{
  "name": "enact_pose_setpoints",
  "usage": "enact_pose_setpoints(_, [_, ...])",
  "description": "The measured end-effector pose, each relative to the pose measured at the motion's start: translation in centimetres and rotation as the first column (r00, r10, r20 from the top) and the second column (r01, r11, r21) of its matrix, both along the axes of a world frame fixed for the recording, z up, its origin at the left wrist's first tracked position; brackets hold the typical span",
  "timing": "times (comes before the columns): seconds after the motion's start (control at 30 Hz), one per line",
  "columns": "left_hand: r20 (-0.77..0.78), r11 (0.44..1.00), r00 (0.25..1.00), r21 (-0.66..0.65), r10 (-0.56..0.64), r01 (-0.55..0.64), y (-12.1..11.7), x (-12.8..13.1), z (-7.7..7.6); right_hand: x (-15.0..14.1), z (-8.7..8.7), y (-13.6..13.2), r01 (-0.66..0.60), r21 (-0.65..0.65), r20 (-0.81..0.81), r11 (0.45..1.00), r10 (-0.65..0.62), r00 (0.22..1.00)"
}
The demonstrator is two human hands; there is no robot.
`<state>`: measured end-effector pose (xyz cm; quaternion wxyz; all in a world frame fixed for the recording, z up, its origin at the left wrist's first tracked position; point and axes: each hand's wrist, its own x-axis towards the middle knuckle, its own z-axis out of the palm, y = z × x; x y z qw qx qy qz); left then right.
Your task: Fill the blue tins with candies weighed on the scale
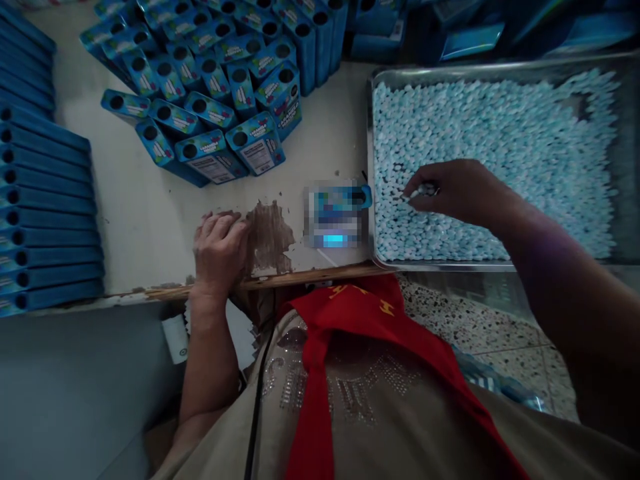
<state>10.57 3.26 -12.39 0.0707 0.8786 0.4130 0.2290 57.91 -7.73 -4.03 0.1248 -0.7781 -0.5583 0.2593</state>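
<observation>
My right hand (453,192) reaches into a metal tray (371,167) filled with small pale blue candies (500,140). Its fingers are pinched together on a few of those candies near the tray's left side. My left hand (219,250) rests on the white table (140,213) near its front edge, fingers curled under, with nothing visible in it. A single blue box (339,215), blurred, lies flat on the table between my hands, right beside the tray's left rim.
Several blue boxes with round holes (220,87) lie piled at the back of the table. A row of stacked blue boxes (45,213) lines the left edge. A worn brown patch (270,237) marks the tabletop. Speckled floor (480,327) shows below the tray.
</observation>
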Motion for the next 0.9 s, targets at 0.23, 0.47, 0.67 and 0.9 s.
enact_pose_setpoints(0.23, [0.059,0.998,0.998,-0.053,-0.027,0.03,-1.2,0.5,-1.8,-1.1,3.6,1.1,-0.04,0.101,-0.094,0.994,0.05,0.994])
enact_pose_setpoints(0.47, [0.134,0.997,0.991,-0.077,0.002,0.009,-0.6,0.4,-2.6,-6.1,7.4,2.7,-0.195,0.186,-0.137,0.963,0.222,0.965])
enact_pose_setpoints(0.67, [0.132,0.995,0.991,-0.104,0.018,-0.004,-0.4,0.1,-3.1,-8.3,7.5,3.1,-0.323,0.252,-0.047,0.912,0.345,0.937])
enact_pose_setpoints(0.9, [0.166,0.991,0.986,-0.132,0.025,-0.003,0.0,0.0,-3.6,-8.1,6.2,2.7,-0.233,0.285,-0.211,0.93,0.298,0.931])
